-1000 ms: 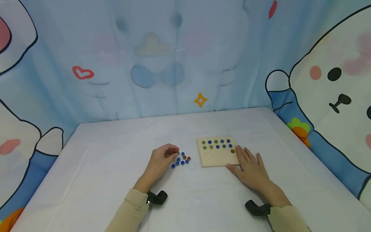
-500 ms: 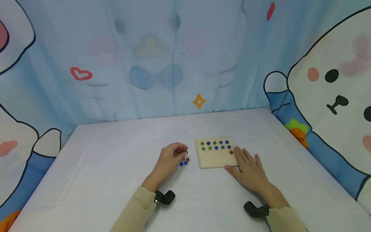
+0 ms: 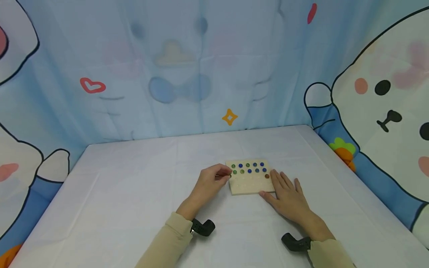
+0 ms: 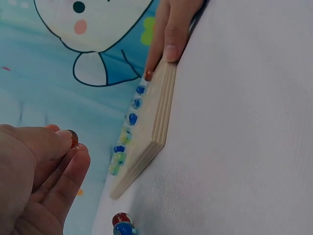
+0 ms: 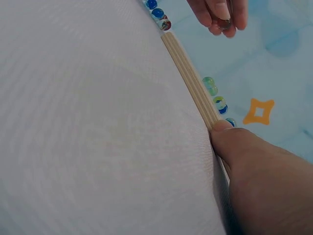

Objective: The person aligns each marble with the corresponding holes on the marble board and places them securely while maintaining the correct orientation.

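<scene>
My left hand (image 3: 209,182) pinches a reddish-brown glass marble (image 4: 74,139) between thumb and fingertips, raised at the left edge of a pale wooden board (image 3: 251,187). The board lies on the table with shallow hollows across its face. Green and blue marbles (image 3: 249,171) fill its two far rows, and one red-brown marble (image 3: 267,176) sits at the right end of the third row. With its fingers straight, my right hand (image 3: 291,201) rests along the board's right edge; in the right wrist view its thumb (image 5: 224,126) presses the near edge.
Loose marbles (image 4: 123,228), blue and red, lie on the table left of the board, hidden behind the left hand in the head view. A white cloth covers the table (image 3: 134,193). Behind it hangs a blue cartoon curtain (image 3: 181,123).
My left hand has lifted a marble from the loose group and carried it right to the board's left edge. The right hand stays in place on the board.
</scene>
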